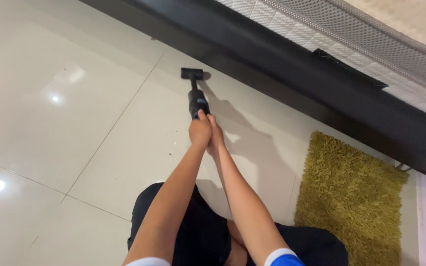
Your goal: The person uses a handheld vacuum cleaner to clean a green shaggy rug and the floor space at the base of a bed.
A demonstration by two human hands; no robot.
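- At two to four o'clock from my hands I see a black bed frame [292,64] running as a slanted band across the view, with a quilted white mattress [351,34] with a grey mesh edge on top of it.
- At four o'clock lies a shaggy olive-green rug [351,197], its far edge close to the bed frame and well apart from the tool.
- Nothing lies between the tool's head and the bed frame; the head sits just beside the frame's lower edge.
- The floor [50,123] is glossy pale tile with thin grout lines; I see bright ceiling-light reflections at nine and eight o'clock, and a few dark specks near the hands.
- My knees in black shorts [198,231] are at six o'clock, low over the tiles.
- The handheld vacuum [196,93] is black, with a thick cylindrical body, a narrow neck and a short crosswise nozzle resting on the floor at twelve o'clock from my hands.
- My left hand [199,130] is wrapped tight round the rear of the vacuum; my right hand [217,138] presses against it from the three o'clock side, its grip also curled onto the handle.
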